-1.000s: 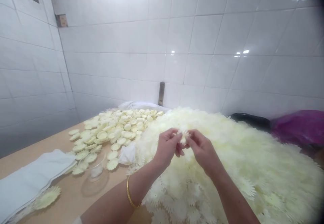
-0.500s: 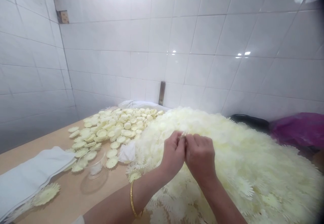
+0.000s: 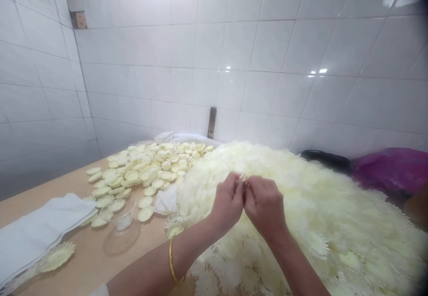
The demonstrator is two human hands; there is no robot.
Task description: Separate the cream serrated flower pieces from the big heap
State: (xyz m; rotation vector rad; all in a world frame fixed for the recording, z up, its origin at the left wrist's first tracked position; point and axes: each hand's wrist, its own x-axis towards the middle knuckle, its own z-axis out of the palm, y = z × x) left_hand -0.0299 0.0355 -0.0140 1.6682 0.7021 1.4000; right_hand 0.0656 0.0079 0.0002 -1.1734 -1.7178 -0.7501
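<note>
My left hand (image 3: 227, 202), a gold bangle (image 3: 171, 260) on its wrist, is closed in a pinch in the middle of the head view. Right beside it my right hand (image 3: 265, 204) is closed too, its thumb and fingertips meeting the left ones. Between the fingertips shows the edge of a small pale flower piece (image 3: 243, 178); most of it is hidden. Both hands are over a large, loose heap of pale yellow-white artificial petal layers (image 3: 321, 198) with fringed edges.
Left of the heap lie many stacked pale flower discs (image 3: 147, 171) on the tan table (image 3: 87, 269). Nearer are a clear dish (image 3: 123, 222), a crumpled white tissue (image 3: 166, 201) and folded white sheets (image 3: 43, 222). A purple bag (image 3: 393, 169) and a black object (image 3: 326, 160) sit behind right.
The view has shifted slightly. The right hand's fingers have loosened and drawn a little away from the left fingertips, with the pale piece still between them.
</note>
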